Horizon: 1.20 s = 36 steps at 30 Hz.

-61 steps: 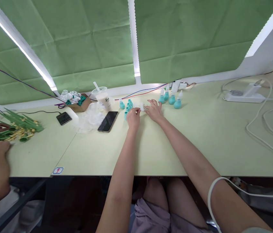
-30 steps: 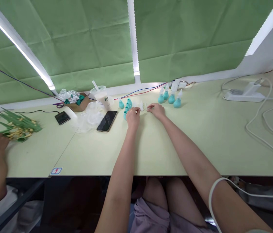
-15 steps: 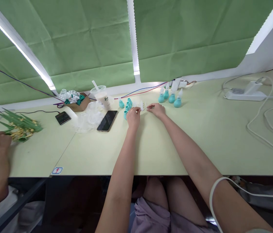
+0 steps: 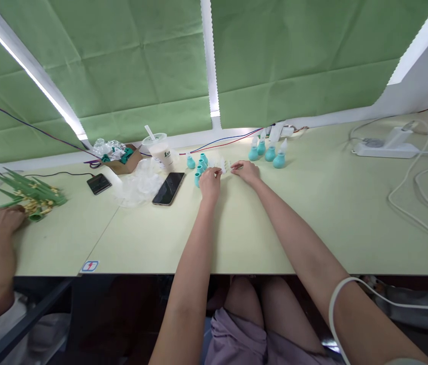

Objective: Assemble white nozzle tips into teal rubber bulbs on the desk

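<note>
Both my arms reach far out over the pale green table. My left hand is curled, its fingertips pinched at a small white plastic tip beside several teal bulb pieces. My right hand lies just right of it, fingers curled and pinching near the same white tips; what it holds is too small to name. A group of teal bulbs with white nozzles stands behind my right hand.
A black phone, crumpled clear plastic, a lidded drink cup and a cardboard box lie left of my hands. Another person's hand handles green stems at far left. White cables and a power strip are at right.
My right hand has drawn back from the spread reach and curled its fingers beside my left hand. The other person's hand at far left has shifted towards the green stems.
</note>
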Tool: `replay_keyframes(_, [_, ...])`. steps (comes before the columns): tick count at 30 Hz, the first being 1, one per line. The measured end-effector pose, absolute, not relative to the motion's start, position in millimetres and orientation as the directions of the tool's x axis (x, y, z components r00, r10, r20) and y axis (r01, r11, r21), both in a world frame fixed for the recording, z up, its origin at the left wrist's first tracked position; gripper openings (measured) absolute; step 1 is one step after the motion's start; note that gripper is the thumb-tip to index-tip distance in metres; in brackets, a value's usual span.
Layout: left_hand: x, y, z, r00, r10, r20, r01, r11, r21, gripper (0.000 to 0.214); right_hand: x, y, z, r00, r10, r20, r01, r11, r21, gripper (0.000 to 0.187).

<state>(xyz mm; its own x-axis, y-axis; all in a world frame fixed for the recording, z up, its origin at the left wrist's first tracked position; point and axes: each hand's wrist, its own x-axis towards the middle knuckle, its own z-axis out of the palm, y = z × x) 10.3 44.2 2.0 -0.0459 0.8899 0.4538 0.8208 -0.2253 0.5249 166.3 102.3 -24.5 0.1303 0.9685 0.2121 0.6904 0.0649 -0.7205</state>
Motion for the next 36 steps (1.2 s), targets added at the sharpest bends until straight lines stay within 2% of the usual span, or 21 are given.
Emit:
replay_keyframes(4, [10.6,43.9,2.7,-0.051,0.896,0.440,0.823,-0.212,0.528,0.017,167.8,103.4,-25.3,0.130,0.964,0.233,0.676,0.086,-0.732,0.015])
replay_keyframes(7, [10.8,42.9,4.1,-0.054,0.899,0.435,0.818,-0.210,0.536,0.016,166.8,98.1,-20.7,0.117,0.922,0.369,0.675,0.198,-0.710,0.021])
replay_keyframes(9, [10.8,41.9,5.4,-0.069,0.900,0.431,0.813,-0.200,0.547,0.015,163.0,89.5,-15.4,0.043,0.846,0.531,0.707,0.350,-0.614,0.026])
replay_keyframes(11, [10.5,40.9,6.5,-0.091,0.898,0.430,0.812,-0.183,0.554,0.014,156.2,78.3,-10.3,-0.114,0.752,0.650,0.744,0.498,-0.446,0.030])
replay_keyframes(14, [9.2,40.2,7.2,-0.137,0.887,0.440,0.817,-0.151,0.557,0.015,143.8,63.5,-6.3,-0.379,0.638,0.671,0.724,0.655,-0.214,0.034])
replay_keyframes(16, [8.6,40.3,6.8,-0.169,0.881,0.441,0.818,-0.125,0.562,0.016,137.5,58.5,-6.2,-0.464,0.609,0.644,0.700,0.697,-0.155,0.037])
replay_keyframes(19, [9.3,40.6,5.7,-0.157,0.890,0.429,0.813,-0.130,0.568,0.016,134.0,58.8,-7.9,-0.453,0.641,0.619,0.714,0.677,-0.178,0.036])
replay_keyframes(22, [11.5,38.8,7.2,-0.140,0.871,0.471,0.800,-0.181,0.572,0.016,136.0,64.6,-9.9,-0.339,0.698,0.630,0.746,0.608,-0.272,0.031])
replay_keyframes(26, [11.3,33.7,14.0,-0.240,0.802,0.546,0.776,-0.179,0.604,0.024,140.9,74.5,-12.2,-0.166,0.778,0.606,0.782,0.478,-0.400,0.018])
replay_keyframes(29, [8.5,31.8,17.8,-0.311,0.776,0.549,0.742,-0.163,0.650,0.025,143.1,80.4,-13.9,-0.084,0.784,0.615,0.792,0.427,-0.436,0.011])
replay_keyframes(31, [6.7,32.1,18.4,-0.339,0.763,0.550,0.724,-0.162,0.671,0.024,143.3,83.0,-15.2,-0.074,0.782,0.619,0.788,0.426,-0.444,0.011])
replay_keyframes(36, [4.9,34.0,17.8,-0.374,0.754,0.540,0.710,-0.142,0.689,0.022,141.2,85.2,-17.8,-0.172,0.830,0.531,0.763,0.453,-0.461,0.012])
